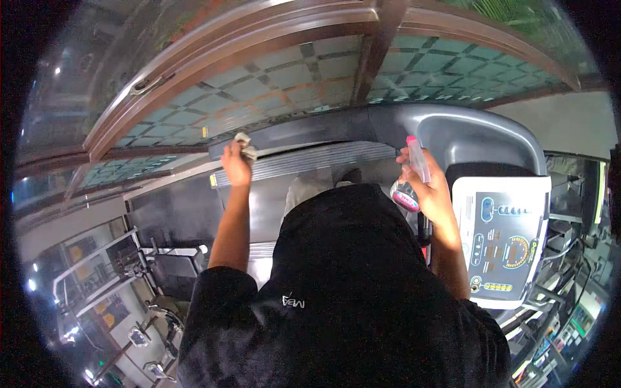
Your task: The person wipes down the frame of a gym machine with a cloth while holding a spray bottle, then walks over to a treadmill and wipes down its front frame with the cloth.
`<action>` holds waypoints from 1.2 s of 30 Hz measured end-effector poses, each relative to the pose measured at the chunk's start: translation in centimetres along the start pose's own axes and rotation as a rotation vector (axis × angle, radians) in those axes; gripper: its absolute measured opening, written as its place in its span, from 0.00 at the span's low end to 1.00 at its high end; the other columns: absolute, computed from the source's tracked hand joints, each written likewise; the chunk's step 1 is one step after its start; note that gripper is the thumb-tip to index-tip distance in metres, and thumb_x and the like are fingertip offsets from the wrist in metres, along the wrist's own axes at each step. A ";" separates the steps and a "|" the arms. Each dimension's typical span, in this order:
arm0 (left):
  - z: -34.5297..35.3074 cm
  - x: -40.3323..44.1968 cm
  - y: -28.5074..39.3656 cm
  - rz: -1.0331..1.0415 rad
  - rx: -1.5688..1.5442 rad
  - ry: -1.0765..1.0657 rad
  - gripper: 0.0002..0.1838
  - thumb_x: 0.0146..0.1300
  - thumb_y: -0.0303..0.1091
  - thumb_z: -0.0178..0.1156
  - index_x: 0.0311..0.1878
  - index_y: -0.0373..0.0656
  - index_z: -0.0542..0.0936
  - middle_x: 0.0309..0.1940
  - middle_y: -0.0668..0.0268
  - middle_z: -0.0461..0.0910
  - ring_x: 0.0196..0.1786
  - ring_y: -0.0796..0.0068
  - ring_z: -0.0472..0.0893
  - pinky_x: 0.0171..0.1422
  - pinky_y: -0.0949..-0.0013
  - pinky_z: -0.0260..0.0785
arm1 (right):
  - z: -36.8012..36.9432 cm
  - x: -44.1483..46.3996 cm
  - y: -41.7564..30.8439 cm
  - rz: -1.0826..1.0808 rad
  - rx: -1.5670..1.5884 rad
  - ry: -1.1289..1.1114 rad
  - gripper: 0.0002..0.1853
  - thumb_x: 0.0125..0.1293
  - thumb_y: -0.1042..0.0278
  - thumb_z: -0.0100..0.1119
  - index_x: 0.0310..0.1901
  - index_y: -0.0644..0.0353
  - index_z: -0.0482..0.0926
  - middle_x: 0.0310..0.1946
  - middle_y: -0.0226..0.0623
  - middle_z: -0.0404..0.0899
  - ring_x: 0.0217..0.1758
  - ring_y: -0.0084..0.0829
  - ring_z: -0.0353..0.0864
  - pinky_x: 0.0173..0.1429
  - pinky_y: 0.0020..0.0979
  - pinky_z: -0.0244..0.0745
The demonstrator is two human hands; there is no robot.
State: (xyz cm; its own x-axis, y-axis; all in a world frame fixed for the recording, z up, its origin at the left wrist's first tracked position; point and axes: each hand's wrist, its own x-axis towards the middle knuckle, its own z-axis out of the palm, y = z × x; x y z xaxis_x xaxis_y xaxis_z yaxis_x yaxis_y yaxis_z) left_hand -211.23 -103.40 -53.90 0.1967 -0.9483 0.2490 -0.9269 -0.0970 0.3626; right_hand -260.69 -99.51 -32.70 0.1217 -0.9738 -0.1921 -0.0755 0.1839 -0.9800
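Note:
My left hand [237, 167] is raised on the left with its fingers closed on a small crumpled cloth [245, 147], light with dark patches. Below the cloth lies the ribbed side rail [310, 163] of a treadmill. On the right, my right hand [428, 182] grips a clear bottle [419, 163] with a pink top and a pink label. The bottle is tilted, close to the treadmill's grey frame [388, 123] and left of its white console [504, 239].
Brown-framed windows [372, 58] with a patterned, frosted film run across the top. Gym machines [171, 265] stand at the lower left, and more equipment [559, 249] is at the right edge. A dark mat [174, 216] lies left of the treadmill.

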 end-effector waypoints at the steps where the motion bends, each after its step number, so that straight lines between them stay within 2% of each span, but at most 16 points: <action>1: -0.2 0.5 -0.2 -0.065 -0.022 -0.031 0.16 0.59 0.29 0.63 0.52 0.51 0.83 0.52 0.56 0.81 0.56 0.46 0.79 0.63 0.44 0.67 | -0.5 -0.3 0.0 0.002 -0.010 0.013 0.15 0.75 0.73 0.60 0.61 0.63 0.76 0.49 0.36 0.82 0.42 0.23 0.83 0.49 0.28 0.80; 4: 1.6 2.1 2.0 -0.135 0.069 -0.025 0.19 0.55 0.29 0.66 0.53 0.51 0.82 0.52 0.56 0.81 0.56 0.46 0.79 0.63 0.39 0.65 | -1.7 -1.2 0.3 0.008 0.019 0.053 0.16 0.75 0.72 0.61 0.61 0.63 0.76 0.49 0.36 0.82 0.42 0.22 0.83 0.48 0.28 0.80; 5: 2.6 2.8 3.8 0.012 0.078 0.057 0.23 0.51 0.28 0.67 0.53 0.50 0.82 0.49 0.54 0.81 0.55 0.45 0.80 0.60 0.41 0.68 | -1.9 -1.5 0.5 0.012 0.038 0.065 0.16 0.75 0.72 0.61 0.61 0.63 0.76 0.49 0.36 0.82 0.42 0.22 0.83 0.48 0.28 0.80; 9: 6.9 5.1 15.5 0.483 -0.204 -0.076 0.27 0.46 0.25 0.64 0.55 0.45 0.81 0.46 0.52 0.82 0.53 0.42 0.80 0.55 0.44 0.74 | -2.4 -2.3 1.1 -0.005 0.030 0.105 0.16 0.75 0.71 0.61 0.61 0.63 0.75 0.49 0.36 0.82 0.42 0.22 0.83 0.48 0.28 0.79; 10: 10.4 5.5 18.7 0.407 -0.202 -0.233 0.25 0.50 0.27 0.64 0.56 0.44 0.81 0.50 0.52 0.81 0.55 0.44 0.81 0.57 0.46 0.75 | -2.5 -2.3 1.2 0.003 0.032 0.103 0.16 0.75 0.71 0.61 0.61 0.63 0.75 0.49 0.36 0.82 0.42 0.22 0.83 0.48 0.28 0.79; 11: 10.9 5.6 23.1 0.516 -0.078 -0.193 0.23 0.56 0.28 0.62 0.57 0.44 0.81 0.55 0.51 0.80 0.57 0.44 0.80 0.62 0.48 0.74 | -2.5 -2.3 1.2 0.011 0.033 0.100 0.16 0.75 0.71 0.61 0.61 0.63 0.76 0.49 0.36 0.82 0.42 0.23 0.83 0.48 0.28 0.79; 12: 10.6 5.7 27.4 0.529 -0.247 -0.182 0.21 0.60 0.28 0.60 0.59 0.45 0.81 0.61 0.52 0.79 0.60 0.44 0.80 0.68 0.48 0.71 | -2.4 -2.3 1.1 0.007 0.029 0.098 0.16 0.75 0.71 0.61 0.61 0.64 0.76 0.50 0.36 0.82 0.43 0.23 0.83 0.48 0.28 0.79; 16: 9.2 6.4 35.9 0.474 -0.420 -0.414 0.23 0.61 0.25 0.59 0.61 0.48 0.81 0.66 0.53 0.76 0.65 0.46 0.77 0.71 0.50 0.71 | -2.2 -2.0 0.6 -0.002 0.019 0.090 0.16 0.75 0.71 0.61 0.61 0.64 0.76 0.50 0.37 0.82 0.43 0.23 0.83 0.48 0.28 0.79; 21: 9.7 8.7 29.4 0.361 -0.453 -0.639 0.23 0.59 0.25 0.62 0.60 0.51 0.83 0.63 0.50 0.79 0.65 0.47 0.79 0.71 0.52 0.73 | -1.5 -0.8 1.0 -0.004 0.029 0.065 0.16 0.75 0.73 0.60 0.61 0.64 0.76 0.50 0.36 0.82 0.44 0.23 0.82 0.48 0.28 0.79; 23: 10.6 8.9 21.0 0.358 -0.139 -0.518 0.24 0.58 0.24 0.63 0.60 0.50 0.83 0.62 0.50 0.81 0.63 0.49 0.81 0.70 0.54 0.74 | -1.1 -0.7 0.7 -0.004 0.028 0.078 0.16 0.75 0.74 0.60 0.61 0.64 0.76 0.50 0.36 0.82 0.43 0.22 0.82 0.48 0.27 0.79; 25: 7.3 9.9 12.8 0.144 0.019 -0.646 0.23 0.58 0.25 0.64 0.58 0.50 0.86 0.56 0.56 0.86 0.58 0.51 0.85 0.65 0.55 0.76 | -0.7 -0.9 0.4 0.003 0.036 0.098 0.16 0.75 0.73 0.61 0.61 0.63 0.76 0.49 0.35 0.82 0.43 0.20 0.81 0.48 0.26 0.78; 27: 5.6 11.1 2.8 0.018 0.046 -0.697 0.16 0.58 0.29 0.66 0.51 0.50 0.89 0.46 0.54 0.89 0.50 0.51 0.88 0.57 0.54 0.79 | -0.5 -1.5 0.6 0.024 0.066 0.120 0.16 0.75 0.73 0.62 0.61 0.62 0.77 0.49 0.34 0.82 0.42 0.19 0.81 0.48 0.26 0.78; 30: 4.5 11.5 -9.2 -0.138 0.068 -0.594 0.18 0.61 0.28 0.61 0.54 0.50 0.89 0.48 0.53 0.89 0.52 0.55 0.88 0.58 0.58 0.79 | -0.1 -2.6 1.0 0.029 0.060 0.156 0.16 0.75 0.71 0.63 0.61 0.62 0.77 0.49 0.33 0.82 0.41 0.19 0.81 0.48 0.27 0.79; 33: 6.1 11.6 -10.6 -0.185 -0.100 -0.587 0.23 0.60 0.27 0.56 0.58 0.47 0.86 0.53 0.49 0.87 0.58 0.49 0.85 0.65 0.56 0.76 | 1.0 -3.7 1.0 0.050 0.072 0.221 0.17 0.75 0.70 0.63 0.61 0.63 0.77 0.48 0.33 0.82 0.40 0.19 0.81 0.47 0.26 0.79; 35: 7.9 11.4 -6.6 -0.133 -0.059 -0.542 0.24 0.61 0.32 0.54 0.60 0.45 0.85 0.55 0.48 0.85 0.61 0.46 0.83 0.65 0.54 0.74 | 1.8 -4.0 1.1 0.045 0.083 0.251 0.17 0.75 0.70 0.63 0.61 0.63 0.77 0.47 0.32 0.82 0.40 0.19 0.82 0.47 0.26 0.79; 36: 10.2 11.7 -5.1 0.081 0.068 -0.604 0.25 0.63 0.35 0.53 0.62 0.45 0.84 0.58 0.47 0.84 0.63 0.46 0.82 0.66 0.54 0.74 | 2.2 -4.2 1.1 0.044 0.086 0.265 0.17 0.75 0.70 0.63 0.61 0.63 0.77 0.47 0.32 0.82 0.40 0.19 0.82 0.47 0.26 0.79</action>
State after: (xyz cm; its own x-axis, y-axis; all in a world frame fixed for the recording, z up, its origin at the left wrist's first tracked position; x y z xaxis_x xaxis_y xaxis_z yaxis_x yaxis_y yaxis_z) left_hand -207.47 -117.05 -62.05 -0.0731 -0.9551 -0.2871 -0.9537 -0.0173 0.3004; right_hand -259.10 -94.89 -33.11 -0.1436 -0.9636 -0.2257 0.0111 0.2265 -0.9740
